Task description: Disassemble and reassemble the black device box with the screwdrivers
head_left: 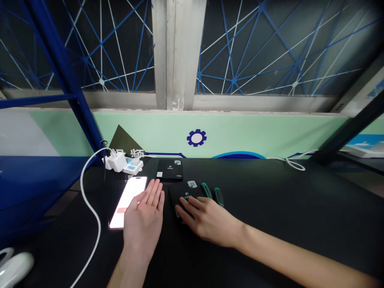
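Note:
My left hand (145,220) is turned palm up with its fingers extended and nothing in it. It overlaps the right edge of a phone (133,196) with a bright, mostly white screen. My right hand (207,218) lies palm down, fingers spread, on a flat black box (180,191) with a shiny sticker near its far corner. The hand covers the box's near right part. Just beyond that hand, two green-and-black handles (212,194), seemingly of pliers, stick out; the tool's head is hidden. A second flat black box (169,169) with stickers lies farther back.
A white power strip (132,166) with a plug-in adapter (117,161) stands at the back left. Its white cable (97,218) curves along the left side. A coiled white cable (295,164) lies back right. A blue metal post (85,116) rises at left.

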`<state>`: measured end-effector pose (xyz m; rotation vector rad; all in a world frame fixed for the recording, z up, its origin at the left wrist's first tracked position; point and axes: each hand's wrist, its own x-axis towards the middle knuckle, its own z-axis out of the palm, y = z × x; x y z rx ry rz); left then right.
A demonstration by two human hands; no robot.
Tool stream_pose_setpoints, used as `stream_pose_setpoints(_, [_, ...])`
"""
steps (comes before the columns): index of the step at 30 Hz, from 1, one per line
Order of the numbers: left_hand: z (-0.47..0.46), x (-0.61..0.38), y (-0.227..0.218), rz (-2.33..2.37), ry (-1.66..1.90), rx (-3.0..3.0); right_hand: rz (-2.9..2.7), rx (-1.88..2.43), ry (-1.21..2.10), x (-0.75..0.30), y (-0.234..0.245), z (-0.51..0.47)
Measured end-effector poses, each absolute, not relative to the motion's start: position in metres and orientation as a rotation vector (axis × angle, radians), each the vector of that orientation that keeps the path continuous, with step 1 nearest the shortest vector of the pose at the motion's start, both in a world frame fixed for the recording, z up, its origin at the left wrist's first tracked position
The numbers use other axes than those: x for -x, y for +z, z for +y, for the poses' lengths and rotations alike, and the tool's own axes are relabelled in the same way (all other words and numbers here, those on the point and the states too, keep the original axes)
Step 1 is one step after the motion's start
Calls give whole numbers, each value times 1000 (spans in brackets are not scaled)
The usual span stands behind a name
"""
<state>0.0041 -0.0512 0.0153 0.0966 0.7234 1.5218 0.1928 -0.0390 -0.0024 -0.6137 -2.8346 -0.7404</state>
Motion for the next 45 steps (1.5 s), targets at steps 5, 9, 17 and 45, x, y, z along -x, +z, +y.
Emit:
stream_pose_setpoints(5, [-53, -7, 17, 755, 1527, -140, -2744, 640, -471, -198, 2, -30])
stream_pose_setpoints(9, [-57, -12, 26, 796, 1589, -253, -2605, 643, -320, -215, 11, -14])
stream_pose_setpoints(17, [-59, -7, 40, 939, 1475, -915, -2439, 1183, -209, -247, 16, 18])
stream_pose_setpoints(45, [-50, 11, -11, 1278, 1058, -1499, -2523, 1165, 326, -276, 3, 24])
